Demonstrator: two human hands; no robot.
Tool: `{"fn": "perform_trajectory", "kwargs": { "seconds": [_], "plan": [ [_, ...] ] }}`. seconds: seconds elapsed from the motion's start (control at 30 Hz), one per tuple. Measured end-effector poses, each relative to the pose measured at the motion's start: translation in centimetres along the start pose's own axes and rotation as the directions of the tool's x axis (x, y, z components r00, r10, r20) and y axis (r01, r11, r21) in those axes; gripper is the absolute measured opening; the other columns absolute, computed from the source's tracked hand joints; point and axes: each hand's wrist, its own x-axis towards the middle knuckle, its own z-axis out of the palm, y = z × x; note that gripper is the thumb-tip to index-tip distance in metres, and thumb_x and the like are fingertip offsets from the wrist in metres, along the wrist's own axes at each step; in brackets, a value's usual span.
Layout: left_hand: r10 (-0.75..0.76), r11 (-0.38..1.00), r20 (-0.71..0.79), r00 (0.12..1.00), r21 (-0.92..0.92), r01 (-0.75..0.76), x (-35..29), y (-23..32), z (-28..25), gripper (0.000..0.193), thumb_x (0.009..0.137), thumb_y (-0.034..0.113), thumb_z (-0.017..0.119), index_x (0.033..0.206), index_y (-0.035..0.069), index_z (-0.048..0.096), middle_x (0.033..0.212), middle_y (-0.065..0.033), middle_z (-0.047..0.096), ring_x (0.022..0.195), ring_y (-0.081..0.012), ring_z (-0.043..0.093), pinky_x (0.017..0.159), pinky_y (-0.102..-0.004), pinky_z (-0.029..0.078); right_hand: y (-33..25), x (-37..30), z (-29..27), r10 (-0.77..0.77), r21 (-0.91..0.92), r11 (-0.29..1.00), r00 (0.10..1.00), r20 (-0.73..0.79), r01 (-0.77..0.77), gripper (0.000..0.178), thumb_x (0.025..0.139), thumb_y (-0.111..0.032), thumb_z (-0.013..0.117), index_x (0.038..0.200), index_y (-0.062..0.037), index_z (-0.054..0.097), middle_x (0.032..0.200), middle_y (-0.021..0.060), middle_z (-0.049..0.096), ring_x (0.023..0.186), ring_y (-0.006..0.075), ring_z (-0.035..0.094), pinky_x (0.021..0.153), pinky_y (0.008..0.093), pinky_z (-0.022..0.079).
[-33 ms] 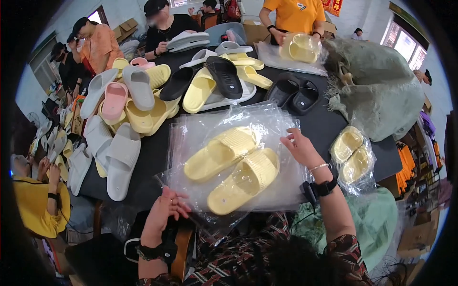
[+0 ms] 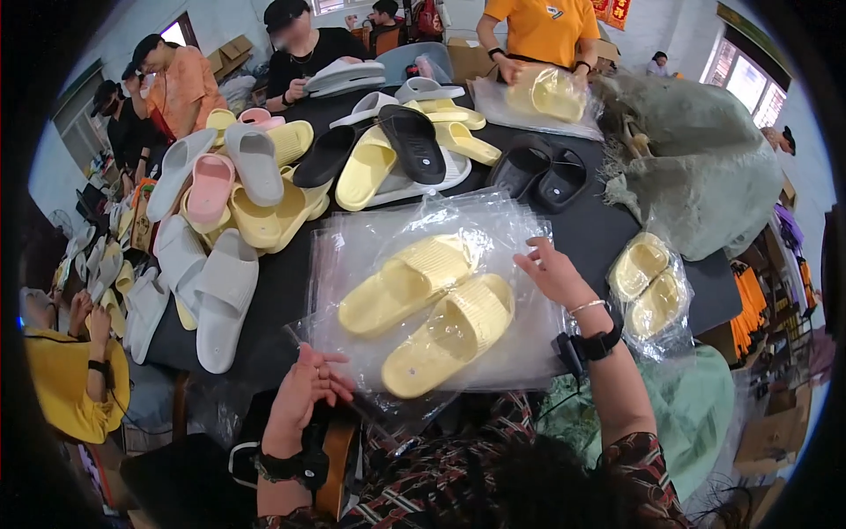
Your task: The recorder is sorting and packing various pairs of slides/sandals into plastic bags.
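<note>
A pair of yellow slides (image 2: pixel 448 335), ribbed across the straps, lies side by side in a clear plastic bag (image 2: pixel 361 366). Under it is a stack of clear bags (image 2: pixel 330 256) at the near edge of the dark table. My left hand (image 2: pixel 308 383) is at the bag's lower left corner, fingers apart; I cannot tell whether they touch the film. Over the right edge of the stack hovers my right hand (image 2: pixel 557 275), its fingers bent and spread with nothing visible between them. Another bagged yellow pair (image 2: pixel 649 286) rests right of that hand.
Loose grey, pink and yellow slides (image 2: pixel 225 198) are piled at the left. Black slides (image 2: pixel 539 172) lie beyond the bags. A green-grey sack (image 2: pixel 705 159) bulges at the far right. Across the table, a co-worker in orange (image 2: pixel 542 31) handles another bagged yellow pair.
The co-worker across the table has shifted the bagged slides slightly left and down. My hands and the yellow pair before me stay almost still.
</note>
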Motion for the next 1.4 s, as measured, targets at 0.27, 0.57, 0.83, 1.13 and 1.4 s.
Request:
{"fn": "perform_trajectory", "kwargs": {
  "seconds": [0.27,0.57,0.83,1.13,1.4],
  "plan": [
    [0.072,0.908,-0.035,0.997,-0.412,-0.080,1.7,0.8,3.3,0.018,0.101,0.016,0.055,0.107,0.000,0.060,0.096,-0.0148,0.069,0.083,-0.0242,0.071,0.066,-0.0282,0.052,1.4,-1.3,-2.8,0.002,-0.049,0.999,0.956,0.293,0.012,0.053,0.083,-0.013,0.072,0.131,-0.0042,0.052,0.088,0.0149,0.068,0.079,0.0288,0.069,0.073,0.0367,0.053],
    [0.273,0.791,-0.150,0.950,-0.527,-0.311,3.4,3.3,0.5,0.029,0.103,0.020,0.049,0.118,-0.002,0.060,0.112,-0.0197,0.068,0.089,-0.0338,0.071,0.071,-0.0325,0.059,2.2,-5.1,-5.7,-0.138,0.083,0.990,0.889,0.437,0.113,0.056,0.084,-0.004,0.065,0.137,-0.0080,0.049,0.087,0.0069,0.066,0.075,0.0177,0.064,0.071,0.0319,0.053],
    [0.204,0.553,0.094,0.974,-0.832,-0.035,5.7,0.6,2.4,0.054,0.089,0.004,0.032,0.142,-0.003,0.043,0.141,-0.0281,0.046,0.125,-0.0455,0.052,0.097,-0.0405,0.054,1.1,2.4,-7.2,-0.325,0.003,0.940,0.891,0.317,0.342,0.043,0.089,-0.017,0.065,0.128,-0.0013,0.057,0.095,0.0120,0.069,0.082,0.0232,0.066,0.073,0.0347,0.054],
    [0.230,0.963,0.140,0.963,-0.175,-0.205,6.7,-1.6,5.4,0.066,0.087,-0.012,0.062,0.147,0.000,0.039,0.135,-0.0134,0.054,0.132,-0.0224,0.047,0.101,-0.0306,0.048,-2.7,13.4,2.2,0.001,0.027,1.000,0.972,0.237,-0.008,0.039,0.090,-0.031,0.070,0.109,0.0028,0.068,0.090,0.0141,0.072,0.070,0.0209,0.068,0.065,0.0312,0.055],
    [0.534,0.742,0.202,0.821,0.354,-0.570,7.6,-0.6,5.6,0.068,0.075,0.004,0.080,0.138,0.003,0.053,0.148,-0.0166,0.047,0.120,-0.0263,0.059,0.102,-0.0348,0.048,1.0,14.5,2.2,-0.183,0.272,0.943,0.982,-0.056,0.191,0.021,0.087,-0.017,0.071,0.093,0.0024,0.066,0.083,0.0146,0.071,0.072,0.0235,0.070,0.069,0.0338,0.055]
  ]
}}
